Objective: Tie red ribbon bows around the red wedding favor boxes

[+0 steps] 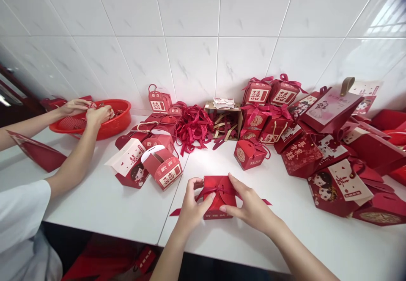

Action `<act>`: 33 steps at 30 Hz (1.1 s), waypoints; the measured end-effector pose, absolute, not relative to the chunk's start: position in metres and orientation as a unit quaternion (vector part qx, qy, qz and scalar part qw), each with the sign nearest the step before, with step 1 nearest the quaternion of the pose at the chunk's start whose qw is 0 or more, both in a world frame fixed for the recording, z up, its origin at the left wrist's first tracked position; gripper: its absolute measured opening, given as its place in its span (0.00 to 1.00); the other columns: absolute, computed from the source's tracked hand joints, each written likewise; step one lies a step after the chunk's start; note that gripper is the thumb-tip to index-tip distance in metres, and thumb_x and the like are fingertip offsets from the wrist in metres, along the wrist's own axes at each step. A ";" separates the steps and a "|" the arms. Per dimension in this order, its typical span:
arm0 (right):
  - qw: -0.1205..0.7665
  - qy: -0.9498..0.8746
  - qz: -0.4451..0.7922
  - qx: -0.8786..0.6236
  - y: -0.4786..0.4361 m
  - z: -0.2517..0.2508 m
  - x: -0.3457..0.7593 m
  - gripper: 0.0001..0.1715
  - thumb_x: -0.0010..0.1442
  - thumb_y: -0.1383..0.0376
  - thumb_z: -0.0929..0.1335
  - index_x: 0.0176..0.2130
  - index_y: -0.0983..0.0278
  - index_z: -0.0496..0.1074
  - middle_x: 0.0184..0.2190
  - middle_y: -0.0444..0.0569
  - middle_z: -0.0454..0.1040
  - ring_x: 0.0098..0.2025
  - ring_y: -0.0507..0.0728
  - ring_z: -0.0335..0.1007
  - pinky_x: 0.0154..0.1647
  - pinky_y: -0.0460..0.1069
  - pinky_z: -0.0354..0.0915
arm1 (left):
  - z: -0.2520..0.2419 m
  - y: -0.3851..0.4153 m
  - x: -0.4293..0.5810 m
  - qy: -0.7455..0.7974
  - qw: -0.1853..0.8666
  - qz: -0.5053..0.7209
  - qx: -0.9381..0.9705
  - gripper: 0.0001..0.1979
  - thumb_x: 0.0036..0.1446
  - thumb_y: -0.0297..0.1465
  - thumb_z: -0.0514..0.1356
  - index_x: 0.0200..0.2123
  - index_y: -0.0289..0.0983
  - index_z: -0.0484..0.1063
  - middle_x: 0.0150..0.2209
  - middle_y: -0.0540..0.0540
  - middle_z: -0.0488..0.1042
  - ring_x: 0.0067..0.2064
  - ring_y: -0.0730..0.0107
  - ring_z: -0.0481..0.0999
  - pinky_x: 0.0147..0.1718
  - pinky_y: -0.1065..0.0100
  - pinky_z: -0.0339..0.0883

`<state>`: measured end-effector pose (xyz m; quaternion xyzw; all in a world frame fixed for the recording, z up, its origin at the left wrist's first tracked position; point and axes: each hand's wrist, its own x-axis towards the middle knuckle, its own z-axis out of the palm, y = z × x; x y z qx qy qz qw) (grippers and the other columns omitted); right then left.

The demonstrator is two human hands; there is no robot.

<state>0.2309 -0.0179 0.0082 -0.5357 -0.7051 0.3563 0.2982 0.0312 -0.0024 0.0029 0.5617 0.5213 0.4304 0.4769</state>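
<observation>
A red gift box [218, 209] sits on the white table in front of me, its curved top flaps folded closed. Dark red ribbon [222, 190] crosses its top, and loose tails stick out on both sides. My left hand [196, 207] grips the box's left side, thumb pressed on the ribbon. Around the right side curls my right hand [250, 205], fingers at the back corner and thumb near the front. Just behind stands a small red box [250, 153] with a ribbon loop.
A tangled heap of red ribbons [194, 126] lies by the wall beside a cardboard box [236, 118] of strips. Finished-looking boxes [258, 92] are stacked right of it, with a pile of red boxes [333, 158] farther right. At left, a co-worker's hands [101, 114] work over a red basin [117, 124].
</observation>
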 end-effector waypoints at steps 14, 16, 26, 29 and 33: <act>0.329 -0.752 0.283 -0.496 -0.009 0.015 0.228 0.35 0.58 0.61 0.69 0.62 0.62 0.61 0.56 0.58 0.60 0.35 0.55 0.72 0.38 0.54 0.75 | -0.003 -0.009 0.041 0.542 0.471 0.446 0.534 0.20 0.53 0.37 0.62 0.46 0.41 0.59 0.49 0.42 0.67 0.54 0.59 0.70 0.50 0.59 0.68; 0.343 -0.747 0.283 -0.495 -0.009 0.013 0.227 0.35 0.58 0.60 0.69 0.61 0.62 0.61 0.57 0.59 0.59 0.39 0.56 0.72 0.41 0.54 0.74 | -0.004 -0.008 0.041 0.549 0.468 0.440 0.535 0.20 0.54 0.38 0.62 0.46 0.41 0.59 0.48 0.43 0.67 0.53 0.61 0.70 0.47 0.61 0.69; 0.305 -0.656 0.344 -0.598 -0.006 0.010 0.246 0.25 0.58 0.45 0.67 0.28 0.63 0.67 0.22 0.42 0.65 0.23 0.51 0.56 0.24 0.47 0.58 | 0.006 -0.004 0.027 0.571 0.475 0.327 0.584 0.23 0.52 0.47 0.62 0.24 0.39 0.55 0.23 0.55 0.59 0.27 0.72 0.62 0.27 0.71 0.57; 0.296 -0.655 0.351 -0.600 -0.001 0.018 0.256 0.31 0.53 0.43 0.70 0.18 0.62 0.57 0.16 0.39 0.55 0.22 0.49 0.47 0.22 0.46 0.48 | 0.010 -0.001 0.019 0.580 0.422 0.319 0.620 0.25 0.53 0.48 0.61 0.22 0.39 0.51 0.22 0.56 0.52 0.26 0.74 0.57 0.26 0.71 0.53; 0.291 -0.634 0.460 -0.550 0.000 0.027 0.268 0.29 0.52 0.44 0.71 0.20 0.63 0.61 0.17 0.38 0.53 0.21 0.48 0.46 0.21 0.45 0.45 | 0.008 0.004 0.010 0.566 0.395 0.335 0.642 0.23 0.56 0.48 0.58 0.22 0.40 0.52 0.23 0.55 0.52 0.26 0.73 0.57 0.27 0.70 0.54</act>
